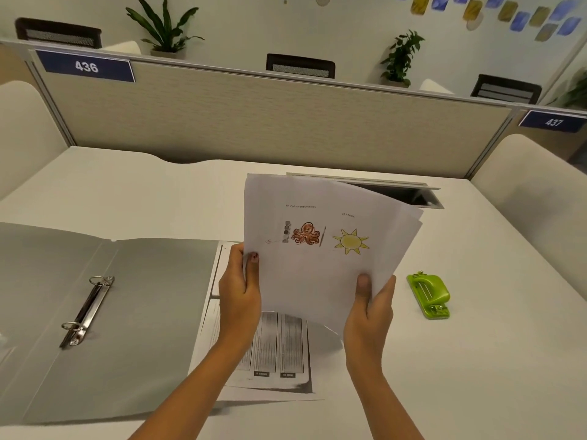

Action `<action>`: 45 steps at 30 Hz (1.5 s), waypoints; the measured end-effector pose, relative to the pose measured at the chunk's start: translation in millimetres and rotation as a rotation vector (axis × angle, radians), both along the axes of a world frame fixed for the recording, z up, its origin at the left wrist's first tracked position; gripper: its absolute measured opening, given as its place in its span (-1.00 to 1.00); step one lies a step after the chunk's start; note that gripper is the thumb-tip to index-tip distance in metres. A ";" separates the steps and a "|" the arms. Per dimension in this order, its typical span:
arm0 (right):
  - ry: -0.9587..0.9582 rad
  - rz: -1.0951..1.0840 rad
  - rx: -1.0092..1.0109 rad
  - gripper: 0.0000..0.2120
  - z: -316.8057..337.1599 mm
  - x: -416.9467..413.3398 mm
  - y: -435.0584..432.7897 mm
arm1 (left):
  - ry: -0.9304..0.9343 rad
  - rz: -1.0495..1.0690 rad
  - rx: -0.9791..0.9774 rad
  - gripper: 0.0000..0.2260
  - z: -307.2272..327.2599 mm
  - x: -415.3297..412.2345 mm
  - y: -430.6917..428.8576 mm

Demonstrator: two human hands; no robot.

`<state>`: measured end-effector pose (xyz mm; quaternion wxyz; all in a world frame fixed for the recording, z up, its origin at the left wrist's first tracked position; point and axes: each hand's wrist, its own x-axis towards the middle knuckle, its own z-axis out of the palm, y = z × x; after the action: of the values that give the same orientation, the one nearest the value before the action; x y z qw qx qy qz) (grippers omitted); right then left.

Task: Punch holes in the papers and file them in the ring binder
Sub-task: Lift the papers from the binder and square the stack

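- The sheaf of papers [320, 274] is held up off the worktop [495, 369], tilted toward the person. It hangs between the open ring binder [143, 312] on the left and the green hole punch [429, 295] on the right.
- The left grip [239, 289] pinches the sheaf's left edge, thumb on the front.
- The right grip [370, 308] grasps its lower right corner, thumb likewise on top.
- Holding both sides looks meant for squaring the sheets, since their right edges fan out unevenly.
- The top sheet is white, with a coloured-in brown octopus, a yellow sun and small print.
- Another printed sheet [279, 354] lies flat beneath the hands.
- The binder's two rings [85, 312] carry no paper, so filing appears not yet begun.
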<state>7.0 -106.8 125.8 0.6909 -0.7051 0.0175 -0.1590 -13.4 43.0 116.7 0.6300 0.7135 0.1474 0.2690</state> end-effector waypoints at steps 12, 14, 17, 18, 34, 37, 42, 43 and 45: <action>0.036 -0.043 -0.210 -0.84 -2.4 12.7 -5.6 | 0.154 0.107 0.193 -0.86 8.6 -1.4 37.6; 0.096 -0.009 -0.258 -0.85 -5.1 13.7 -1.4 | 0.273 0.109 0.188 -0.84 3.6 -3.6 48.7; 0.222 0.039 -0.406 -0.87 -17.7 17.2 8.7 | 0.446 0.130 0.214 -0.80 -9.8 -6.6 60.2; 0.267 0.053 -0.448 -0.88 -24.4 18.8 12.7 | 0.484 0.135 0.228 -0.80 -15.3 -7.5 62.4; 0.634 0.168 -0.673 -0.77 -52.7 28.9 45.1 | 0.753 0.162 0.315 -0.68 -52.6 -6.7 60.5; 0.611 0.177 -0.653 -0.82 -54.6 29.1 45.7 | 0.747 0.153 0.307 -0.69 -55.5 -4.6 60.9; 0.628 0.186 -0.542 -0.88 -48.7 31.4 36.0 | 0.637 0.182 0.281 -0.78 -53.4 -7.7 57.3; 0.653 0.191 -0.496 -0.88 -47.6 32.6 34.0 | 0.601 0.184 0.266 -0.78 -52.2 -8.9 55.7; 0.716 0.204 -0.359 -0.91 -46.7 35.0 29.7 | 0.530 0.193 0.241 -0.77 -48.7 -10.4 52.7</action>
<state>42.0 -77.1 79.1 0.5194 -0.8233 0.1588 0.1650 -23.7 95.7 68.0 0.4520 0.8111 0.3406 0.1476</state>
